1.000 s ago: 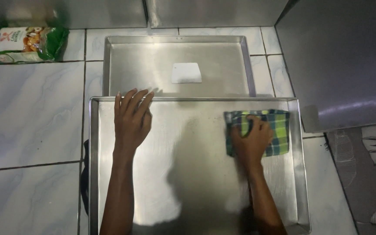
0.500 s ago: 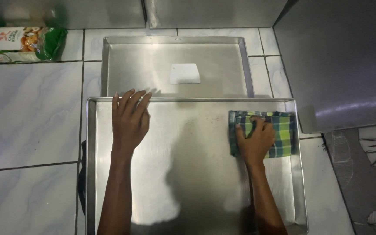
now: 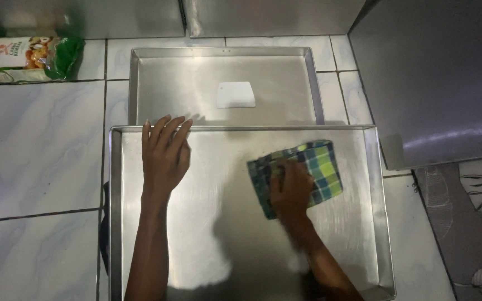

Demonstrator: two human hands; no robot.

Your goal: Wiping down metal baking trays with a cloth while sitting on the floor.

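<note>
A large metal baking tray [image 3: 241, 131] lies on the tiled floor in front of me. My left hand [image 3: 164, 153] rests flat on its upper left part, fingers spread and reaching the far rim. My right hand [image 3: 291, 187] presses on a folded green, blue and yellow checked cloth [image 3: 322, 164] in the middle right of the tray. A second metal tray [image 3: 157, 83] lies just beyond the first, with a small white rectangular scraper [image 3: 235, 95] lying in it.
A green and white food packet [image 3: 29, 57] lies at the far left on the pale marbled floor tiles [image 3: 34, 150]. A large grey metal surface [image 3: 436, 72] fills the upper right, and a patterned mat [image 3: 470, 223] shows at the lower right.
My right hand has slid the checked cloth leftward, from the tray's right edge toward its middle, and the cloth has tilted. My left hand stays in place on the tray.
</note>
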